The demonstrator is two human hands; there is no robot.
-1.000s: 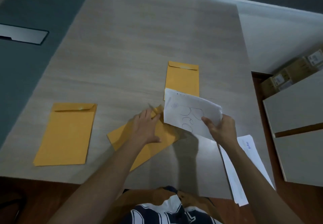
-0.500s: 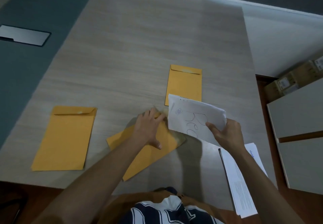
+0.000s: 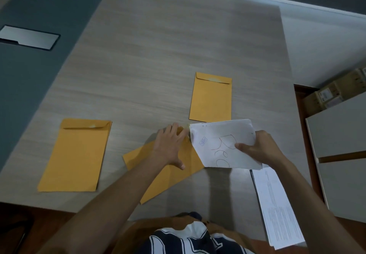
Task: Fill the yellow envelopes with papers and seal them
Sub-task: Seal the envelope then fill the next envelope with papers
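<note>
A yellow envelope (image 3: 158, 168) lies slanted on the table in front of me. My left hand (image 3: 170, 144) rests on its upper end, fingers at the mouth. My right hand (image 3: 261, 148) grips a folded white paper (image 3: 217, 146) with drawn marks, whose left edge meets the envelope's mouth. A small stack of yellow envelopes (image 3: 79, 154) lies at the left. A single yellow envelope (image 3: 211, 97) lies further back, its flap folded down. A stack of printed papers (image 3: 277, 206) lies at the table's right front edge.
The grey wooden table (image 3: 158, 55) stretches far back. A grey cabinet (image 3: 340, 150) stands right of the table, with cardboard boxes (image 3: 334, 91) behind it. A dark metal plate (image 3: 29, 37) is set in the floor at the far left.
The paper in my right hand has dropped lower and closer to the slanted envelope's mouth. My left hand stays on the envelope. The view has tilted slightly.
</note>
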